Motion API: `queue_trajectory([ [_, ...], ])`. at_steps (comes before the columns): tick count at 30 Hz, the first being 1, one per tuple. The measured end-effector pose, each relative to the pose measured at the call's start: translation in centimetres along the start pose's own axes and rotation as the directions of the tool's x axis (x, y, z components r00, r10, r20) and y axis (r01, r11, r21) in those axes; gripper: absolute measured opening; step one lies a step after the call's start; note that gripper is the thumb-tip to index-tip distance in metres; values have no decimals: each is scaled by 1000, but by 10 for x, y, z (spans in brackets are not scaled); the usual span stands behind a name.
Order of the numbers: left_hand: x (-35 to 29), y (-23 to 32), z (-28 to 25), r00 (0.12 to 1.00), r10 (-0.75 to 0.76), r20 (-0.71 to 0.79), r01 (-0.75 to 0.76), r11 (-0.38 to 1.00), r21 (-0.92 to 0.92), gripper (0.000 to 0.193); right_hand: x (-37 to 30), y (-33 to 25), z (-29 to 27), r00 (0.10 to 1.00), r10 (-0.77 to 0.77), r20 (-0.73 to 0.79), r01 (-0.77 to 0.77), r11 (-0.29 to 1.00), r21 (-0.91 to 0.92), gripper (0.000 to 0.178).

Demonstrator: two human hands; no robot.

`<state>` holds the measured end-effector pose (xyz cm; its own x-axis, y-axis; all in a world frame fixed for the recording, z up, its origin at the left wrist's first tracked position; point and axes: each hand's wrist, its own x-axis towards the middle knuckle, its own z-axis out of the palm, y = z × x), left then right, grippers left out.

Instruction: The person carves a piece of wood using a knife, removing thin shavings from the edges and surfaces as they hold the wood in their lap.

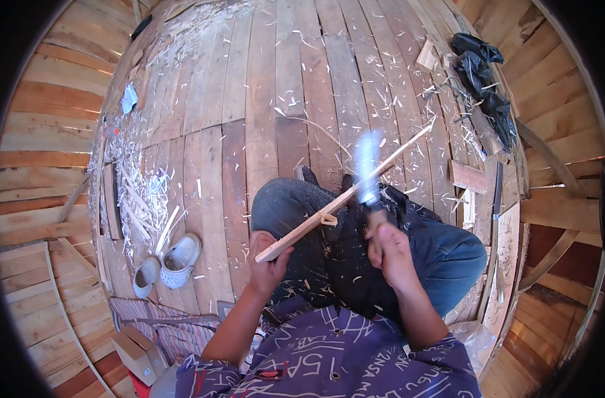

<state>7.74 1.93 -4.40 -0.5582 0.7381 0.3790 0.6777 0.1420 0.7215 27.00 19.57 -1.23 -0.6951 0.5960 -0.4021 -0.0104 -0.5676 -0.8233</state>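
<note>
Left fingers (262,239) and right fingers (376,251) curl inward.

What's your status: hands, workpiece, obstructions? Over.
Left hand gripping long, pale wooden strip at near end. Right hand gripping motion-blurred, silvery-bladed knife across strip. Curled tan wood shaving at strip's edge.

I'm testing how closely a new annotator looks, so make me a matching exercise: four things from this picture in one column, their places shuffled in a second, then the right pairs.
Things:
1. wooden strip
2. bladed tool
3. pale clogs
4. black plastic

Places:
A. gripped in the right hand
B. at the upper right of the picture
C. gripped in the left hand
D. on the plank floor, at the lower left

Pairs: 1-C, 2-A, 3-D, 4-B
</note>
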Motion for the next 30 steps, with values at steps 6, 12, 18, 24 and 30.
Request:
queue_trajectory([
  [6,-2,-4,1,1000,-8,2,8,1000,-14,24,-14,-1,3,965,173,195,-149,980,-130,26],
  [12,-1,-2,1,1000,-23,-16,22,999,-33,24,-14,7,18,964,169,203,-151,983,-104,33],
  [18,1,-1,1,1000,-19,1,19,1000,-19,24,-6,11,7,996,87,9,-86,991,-100,32],
  [24,-1,-2,1,1000,-12,1,12,1000,-14,22,-19,6,18,995,34,91,5,916,-400,25],
  [30,1,5,-1,1000,-28,-1,28,1000,7,22,-20,-13,22,863,-468,190,360,306,-881,18],
])
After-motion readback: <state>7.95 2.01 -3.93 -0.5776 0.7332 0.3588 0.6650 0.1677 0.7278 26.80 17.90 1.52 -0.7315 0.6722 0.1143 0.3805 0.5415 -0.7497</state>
